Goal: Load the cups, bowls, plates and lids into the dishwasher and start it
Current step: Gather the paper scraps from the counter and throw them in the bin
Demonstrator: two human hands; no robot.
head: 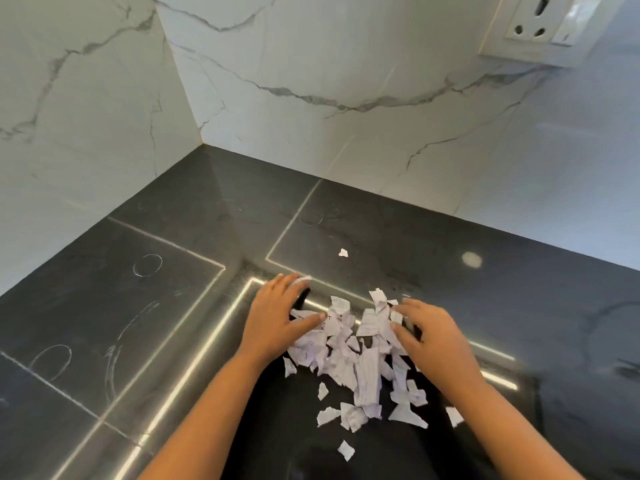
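Note:
No cup, bowl, plate, lid or dishwasher is in view. A heap of torn white paper scraps (356, 355) lies on the dark stone counter (173, 306) in front of me. My left hand (277, 317) rests palm down on the left edge of the heap, fingers spread, a scrap under its fingertips. My right hand (429, 337) lies palm down on the right edge of the heap, fingers apart and touching the scraps. Neither hand grips anything that I can make out.
The counter meets white marble walls in a corner (202, 140) at the back. A wall socket (540, 26) sits at the top right. One stray scrap (343, 252) lies farther back. Faint ring marks (147, 265) show on the left counter.

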